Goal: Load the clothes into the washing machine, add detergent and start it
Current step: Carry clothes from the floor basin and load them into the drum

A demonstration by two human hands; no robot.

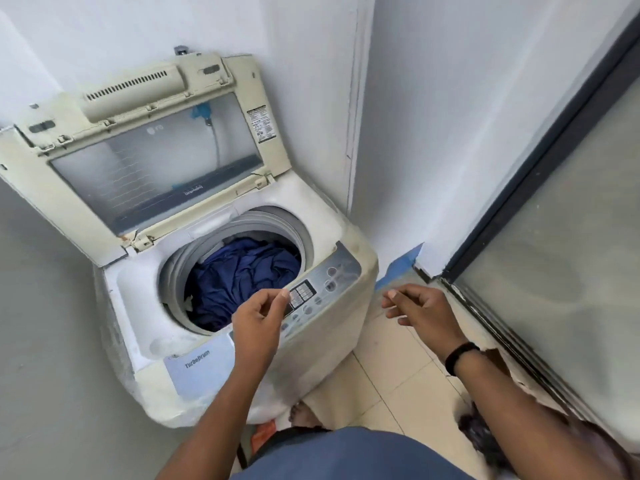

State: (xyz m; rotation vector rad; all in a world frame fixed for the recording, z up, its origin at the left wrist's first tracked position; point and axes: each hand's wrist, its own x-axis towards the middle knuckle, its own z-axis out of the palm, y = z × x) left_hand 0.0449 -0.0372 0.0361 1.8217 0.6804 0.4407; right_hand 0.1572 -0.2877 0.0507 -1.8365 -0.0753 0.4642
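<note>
Inside the open washing machine (221, 306) we see blue clothes (242, 278); our left hand (258, 323) and right hand (420, 311) hover loosely curled, holding nothing.

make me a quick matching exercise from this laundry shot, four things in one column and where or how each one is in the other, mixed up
Things:
1. lid
2. blue clothes
3. left hand
4. right hand

Place or state:
A. down inside the drum
B. empty, out over the floor tiles to the right of the washing machine
C. raised open, leaning back toward the wall
D. empty, over the control panel with fingers pinched together

Pairs: 1-C, 2-A, 3-D, 4-B
</note>
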